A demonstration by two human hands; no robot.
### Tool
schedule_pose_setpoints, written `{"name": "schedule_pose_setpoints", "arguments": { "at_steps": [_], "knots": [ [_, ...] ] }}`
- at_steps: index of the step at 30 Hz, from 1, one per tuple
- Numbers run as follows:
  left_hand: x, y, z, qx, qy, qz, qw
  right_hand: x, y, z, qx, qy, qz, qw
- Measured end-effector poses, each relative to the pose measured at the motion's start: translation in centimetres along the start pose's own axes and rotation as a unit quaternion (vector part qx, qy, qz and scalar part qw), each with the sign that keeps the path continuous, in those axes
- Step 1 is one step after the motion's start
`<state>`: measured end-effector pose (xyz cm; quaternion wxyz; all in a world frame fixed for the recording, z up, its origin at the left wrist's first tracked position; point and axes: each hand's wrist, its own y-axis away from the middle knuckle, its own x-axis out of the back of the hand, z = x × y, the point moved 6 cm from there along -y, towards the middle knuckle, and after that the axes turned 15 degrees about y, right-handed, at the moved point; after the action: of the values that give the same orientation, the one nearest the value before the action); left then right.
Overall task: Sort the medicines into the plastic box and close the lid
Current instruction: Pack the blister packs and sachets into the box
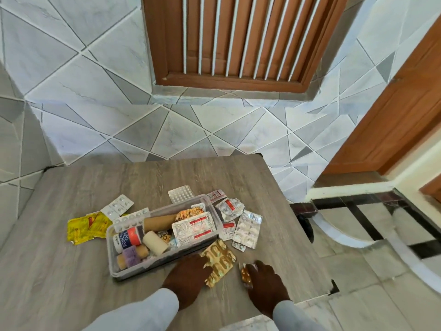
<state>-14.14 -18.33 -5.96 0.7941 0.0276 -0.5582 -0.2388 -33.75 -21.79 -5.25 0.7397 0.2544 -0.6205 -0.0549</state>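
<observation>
Yellow sachet [86,227]: crumpled, lying flat on the grey wood-grain table [59,271], left of the box and just beside its corner.

Silver blister strips [117,206]: two lie at the box's far-left corner; the nearer one overlaps the rim.

Plastic box [133,271]: clear, open, set at an angle mid-table. It holds an adhesive tape roll [127,237], beige and purple bandage rolls, a brown cardboard tube and a red-and-white tablet strip [193,227]. No lid shows in the view.

White pill sheet [181,193]: tucked behind the box's far wall.

Left hand [187,274]: palm down beside the box's near right corner, fingers loosely curled, fingertips touching the left edge of the gold blister pack. Whether they grip it or only press on it cannot be told.

Gold blister pack [218,260]: lies outside the box, just off its right end, between the two hands.

Loose strips [248,229]: several silver and red-printed packs spread on the table right of the box.

Right hand [265,280]: near the table's right edge, fingers bent down over a small amber-gold foil pack [245,274], which shows at the thumb side. The fingers close partly round it; a firm hold cannot be confirmed.

Sleeves [152,306]: pale blue, covering both forearms to the wrist.
</observation>
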Motion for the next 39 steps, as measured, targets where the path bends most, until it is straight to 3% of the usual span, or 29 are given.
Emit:
{"name": "schedule_pose_setpoints", "arguments": {
  "at_steps": [6, 9, 13, 17, 20, 24, 27, 32, 35, 39],
  "knots": [
    [0.6, -0.6, 1.6, 0.032, 0.001, 0.060, 0.998, 0.6, -1.1, 0.9, 0.049, 0.021, 0.046, 0.998],
    [1.4, -0.1, 3.0, 0.022, 0.011, 0.100, 0.995, 2.6, -1.8, 3.2, 0.014, -0.065, 0.101, 0.993],
    [3.6, 1.9, 6.0, -0.044, 0.013, 0.188, 0.981, 6.5, -2.7, 5.5, -0.006, -0.174, 0.213, 0.961],
    [7.7, 3.6, 4.8, -0.065, -0.020, 0.285, 0.956, 11.3, -3.5, 3.5, 0.063, -0.253, 0.313, 0.913],
    [10.2, 3.7, 0.7, -0.043, -0.057, 0.302, 0.951, 14.3, -3.7, -0.2, 0.132, -0.247, 0.372, 0.885],
    [12.2, 2.3, -3.2, -0.056, -0.068, 0.261, 0.961, 16.3, -3.8, -6.1, 0.185, -0.131, 0.420, 0.879],
    [12.7, 1.0, -5.1, -0.070, -0.033, 0.201, 0.976, 16.2, -5.2, -10.2, 0.214, -0.054, 0.392, 0.893],
    [10.2, 0.1, -8.6, -0.113, -0.070, 0.082, 0.988, 11.4, -8.2, -13.4, 0.180, 0.096, 0.214, 0.955],
    [10.3, 0.5, -10.4, -0.147, -0.068, 0.121, 0.979, 9.9, -8.4, -13.5, 0.154, 0.124, 0.145, 0.969],
    [11.0, 0.5, -10.6, -0.175, -0.051, 0.165, 0.969, 10.5, -7.6, -13.9, 0.175, 0.121, 0.112, 0.971]
  ]
}}
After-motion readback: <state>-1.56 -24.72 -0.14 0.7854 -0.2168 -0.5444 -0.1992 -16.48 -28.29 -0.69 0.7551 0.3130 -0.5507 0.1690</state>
